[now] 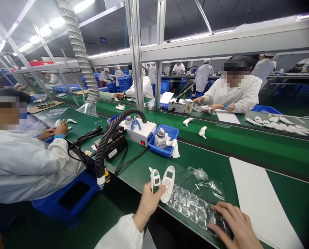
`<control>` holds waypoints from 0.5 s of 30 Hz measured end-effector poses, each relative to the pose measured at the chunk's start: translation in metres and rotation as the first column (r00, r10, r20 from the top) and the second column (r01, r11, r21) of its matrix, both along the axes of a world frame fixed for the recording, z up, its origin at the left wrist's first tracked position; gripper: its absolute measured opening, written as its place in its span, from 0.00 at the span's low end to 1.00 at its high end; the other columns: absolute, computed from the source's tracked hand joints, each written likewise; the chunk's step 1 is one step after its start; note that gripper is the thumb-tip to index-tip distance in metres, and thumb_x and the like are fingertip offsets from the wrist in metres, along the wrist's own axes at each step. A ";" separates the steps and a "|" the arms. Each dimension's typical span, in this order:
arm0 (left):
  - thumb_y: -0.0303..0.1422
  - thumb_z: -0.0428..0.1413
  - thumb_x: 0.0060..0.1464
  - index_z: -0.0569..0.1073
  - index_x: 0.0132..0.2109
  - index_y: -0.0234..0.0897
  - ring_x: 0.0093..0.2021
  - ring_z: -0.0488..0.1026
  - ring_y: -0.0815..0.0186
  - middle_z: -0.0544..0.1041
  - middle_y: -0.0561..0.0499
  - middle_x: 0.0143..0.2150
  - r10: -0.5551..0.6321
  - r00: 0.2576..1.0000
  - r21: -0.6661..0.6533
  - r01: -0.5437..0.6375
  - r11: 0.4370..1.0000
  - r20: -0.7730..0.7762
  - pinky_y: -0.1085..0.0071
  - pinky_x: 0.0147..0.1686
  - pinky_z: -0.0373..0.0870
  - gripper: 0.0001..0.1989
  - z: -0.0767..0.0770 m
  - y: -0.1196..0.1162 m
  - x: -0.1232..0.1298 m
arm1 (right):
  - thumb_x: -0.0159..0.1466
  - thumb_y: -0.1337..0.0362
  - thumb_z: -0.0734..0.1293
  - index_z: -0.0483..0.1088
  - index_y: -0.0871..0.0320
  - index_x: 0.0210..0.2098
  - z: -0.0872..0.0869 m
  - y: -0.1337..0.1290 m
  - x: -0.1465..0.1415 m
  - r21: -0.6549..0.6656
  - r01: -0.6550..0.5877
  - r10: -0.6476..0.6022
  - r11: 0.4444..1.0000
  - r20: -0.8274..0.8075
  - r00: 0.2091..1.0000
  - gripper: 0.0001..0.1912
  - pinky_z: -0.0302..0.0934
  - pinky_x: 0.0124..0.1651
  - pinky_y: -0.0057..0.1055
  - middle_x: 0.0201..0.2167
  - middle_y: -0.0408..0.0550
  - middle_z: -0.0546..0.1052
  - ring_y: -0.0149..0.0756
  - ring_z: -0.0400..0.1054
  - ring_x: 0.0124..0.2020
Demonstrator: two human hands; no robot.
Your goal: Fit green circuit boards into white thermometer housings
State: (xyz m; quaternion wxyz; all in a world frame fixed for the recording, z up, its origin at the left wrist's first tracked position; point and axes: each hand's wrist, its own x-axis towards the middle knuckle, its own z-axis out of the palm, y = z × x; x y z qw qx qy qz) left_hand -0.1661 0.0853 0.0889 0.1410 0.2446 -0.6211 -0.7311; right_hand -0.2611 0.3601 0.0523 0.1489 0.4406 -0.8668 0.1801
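My left hand is closed around a white ear thermometer body with a small display and a pointed probe end. In the same hand, pinched by the thumb, is a white oval front cover with a window and a button. My right hand reaches over the right end of a clear plastic blister tray with rows of pockets. Its fingers are apart and rest at the tray's dark end; nothing shows held in them. Clear plastic film lies behind the tray.
A white sheet lies right of the tray. Behind are a blue bin with a bottle, a white box and a black hose. White thermometer parts lie on the green belt. Co-workers sit at left and across.
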 end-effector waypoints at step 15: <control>0.40 0.63 0.46 0.72 0.31 0.31 0.29 0.61 0.70 0.68 0.53 0.27 -0.025 0.996 0.026 0.023 0.999 0.086 0.75 0.30 0.59 0.15 -0.003 -0.005 0.014 | 0.67 0.67 0.58 0.67 0.57 0.51 -0.006 0.012 0.028 -0.024 -0.192 0.188 0.981 -0.108 0.976 0.14 0.57 0.41 0.38 0.40 0.55 0.71 0.43 0.65 0.41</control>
